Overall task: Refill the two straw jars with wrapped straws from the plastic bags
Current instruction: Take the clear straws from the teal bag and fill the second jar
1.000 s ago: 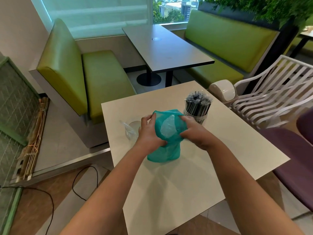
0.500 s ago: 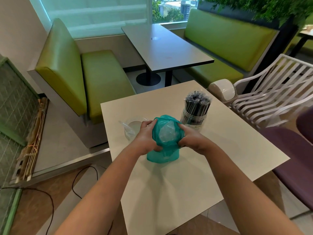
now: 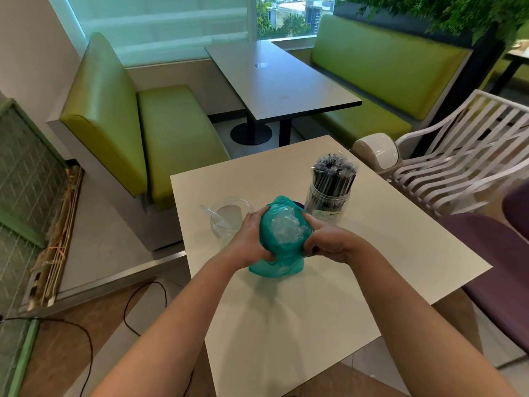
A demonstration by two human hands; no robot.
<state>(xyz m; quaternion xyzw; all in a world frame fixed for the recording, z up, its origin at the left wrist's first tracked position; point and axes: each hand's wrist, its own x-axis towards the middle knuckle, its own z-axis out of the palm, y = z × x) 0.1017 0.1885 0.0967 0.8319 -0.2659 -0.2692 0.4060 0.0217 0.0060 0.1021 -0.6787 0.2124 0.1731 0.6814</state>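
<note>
- Two forearms reach forward over the white bench (image 3: pixel 300 316); the left hand (image 3: pixel 252 239) and right hand (image 3: pixel 329 242) each grip a side of a teal plastic bag (image 3: pixel 282 233), fingers curled into it.
- Bag's bottom rests on the bench.
- Behind the right hand, a labelled jar (image 3: pixel 326 203) stands full of wrapped straws (image 3: pixel 333 176); its writing is unreadable.
- Beside the left hand stands a nearly empty clear jar (image 3: pixel 229 217).

Green booth benches (image 3: pixel 160 130), dark table (image 3: pixel 280 81), white slatted chair (image 3: pixel 463 164), bright window (image 3: pixel 160 21)
</note>
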